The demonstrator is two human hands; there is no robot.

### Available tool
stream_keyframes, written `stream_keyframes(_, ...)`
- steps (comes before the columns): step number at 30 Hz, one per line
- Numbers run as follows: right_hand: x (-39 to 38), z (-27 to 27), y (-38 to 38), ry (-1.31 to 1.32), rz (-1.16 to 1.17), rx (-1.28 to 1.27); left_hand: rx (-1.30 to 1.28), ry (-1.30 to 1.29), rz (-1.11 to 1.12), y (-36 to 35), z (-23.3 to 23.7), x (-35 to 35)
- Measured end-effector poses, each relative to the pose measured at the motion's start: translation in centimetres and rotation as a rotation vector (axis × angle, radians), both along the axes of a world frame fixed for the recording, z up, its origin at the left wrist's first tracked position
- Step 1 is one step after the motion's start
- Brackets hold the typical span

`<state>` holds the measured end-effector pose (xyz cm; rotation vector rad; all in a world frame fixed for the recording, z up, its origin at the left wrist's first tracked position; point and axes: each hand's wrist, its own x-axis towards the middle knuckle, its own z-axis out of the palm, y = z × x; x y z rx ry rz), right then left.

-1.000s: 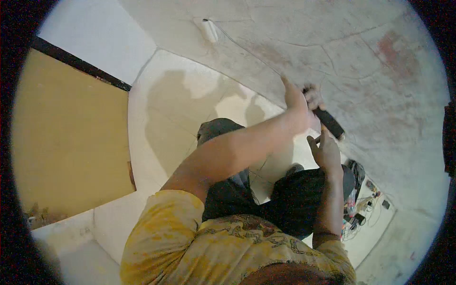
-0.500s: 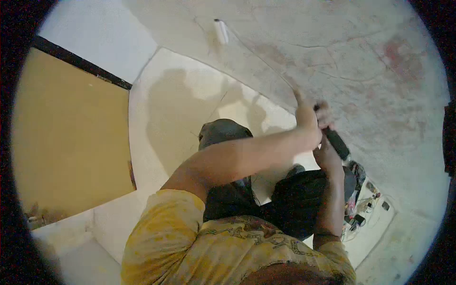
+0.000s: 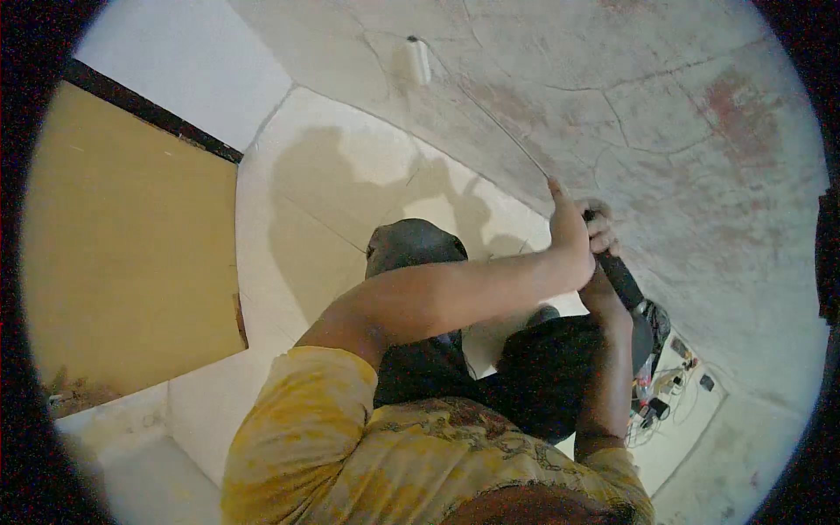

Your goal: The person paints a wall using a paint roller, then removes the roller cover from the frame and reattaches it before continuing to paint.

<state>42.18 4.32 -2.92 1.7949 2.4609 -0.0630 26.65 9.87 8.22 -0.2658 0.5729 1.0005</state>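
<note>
- The left hand point(image 3: 573, 249) is closed around the top of a dark tool point(image 3: 621, 278), with the knuckles turned to the wall point(image 3: 700, 157). Its forefinger sticks straight up and lies on the plaster.
- The right hand point(image 3: 604, 296) sits just below and behind the left wrist, touching the tool's handle. Whether it is gripping or only steadying I cannot tell, since the left arm covers most of it.
- The tool is pressed against the cracked, stained wall, slanting down to the right. Only the black handle shows; the working end is hidden under the left hand.
- The tool looks stiff and light enough for one hand. The handle seems smooth and round, so it could turn in a loose grip.
- The middle of the handle looks like the best place to hold it, with a second hand lower down to steady it.
- The plaster looks brittle, and hard pressure might flake it.
- A thin line runs up the wall from the hands to a small white fitting point(image 3: 418, 59).
- Below the arms are dark trousers point(image 3: 542, 376) and a yellow patterned shirt point(image 3: 394, 455).
- Loose wires and small parts point(image 3: 669, 385) lie on the pale floor point(image 3: 315, 219), near the foot of the wall.
- A yellow panel point(image 3: 131, 254) stands well apart, far to the left.
</note>
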Motion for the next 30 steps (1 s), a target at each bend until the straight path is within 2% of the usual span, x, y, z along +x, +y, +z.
stream_keyframes(2, -2.2, 4.3, -0.2, 0.351, -0.301, -0.166, -0.017, 0.032, 0.069, 2.0, 0.3, -0.9)
stream_keyframes(3, -2.3, 4.3, -0.1, 0.399, -0.281, -0.092, -0.011, 0.040, 0.120, 3.7, 0.3, -1.7)
stream_keyframes(4, -2.8, 5.0, -0.1, 0.386, -0.299, -0.126, -0.004, 0.050, 0.171, 5.0, 0.4, -2.7)
stream_keyframes(7, -4.0, 7.0, -0.2, 0.376, -0.340, -0.197, 0.109, -0.137, 0.248, 7.0, 0.3, -5.8)
stream_keyframes(10, -3.5, 6.0, -0.6, 0.337, -0.322, -0.156, -0.019, 0.069, 0.186, 4.8, 0.7, -3.9)
stream_keyframes(13, -1.5, 2.5, -0.7, 0.150, -0.187, -0.049, 0.000, 0.042, 0.037, 0.2, -0.1, -0.7)
stream_keyframes(14, -1.1, 1.9, -0.1, 0.125, -0.147, -0.141, 0.006, 0.027, -0.008, -0.4, -0.5, -0.1)
stream_keyframes(15, -1.4, 2.2, 0.5, 0.104, -0.106, -0.234, -0.018, 0.036, -0.008, -0.3, -0.4, 0.0)
stream_keyframes(17, -3.0, 4.7, 0.6, 0.001, -0.068, -0.134, -0.067, 0.058, -0.004, 0.2, -0.1, 0.1)
stream_keyframes(19, -3.1, 5.5, -0.3, 0.337, -0.273, -0.152, -0.076, 0.065, 0.103, 2.6, 0.3, -1.1)
stream_keyframes(20, -3.4, 6.0, -0.3, 0.335, -0.291, -0.173, -0.078, 0.070, 0.158, 4.1, 0.5, -2.2)
stream_keyframes(23, -4.0, 7.0, -0.5, 0.351, -0.321, -0.185, 0.151, -0.193, 0.246, 6.7, -1.7, -5.2)
stream_keyframes(24, -4.1, 7.1, -0.6, 0.365, -0.330, -0.197, 0.080, -0.090, 0.236, 6.4, -1.0, -5.1)
stream_keyframes(26, -4.0, 6.8, -0.5, 0.392, -0.354, -0.222, -0.064, 0.116, 0.209, 4.8, 0.8, -4.2)
stream_keyframes(28, -2.7, 5.0, -0.9, 0.309, -0.297, -0.176, -0.035, 0.099, 0.117, 1.8, 0.3, -2.0)
stream_keyframes(30, 0.1, -0.2, -0.6, 0.549, -0.137, -0.151, -0.059, 0.052, -0.002, -0.8, 0.2, -0.4)
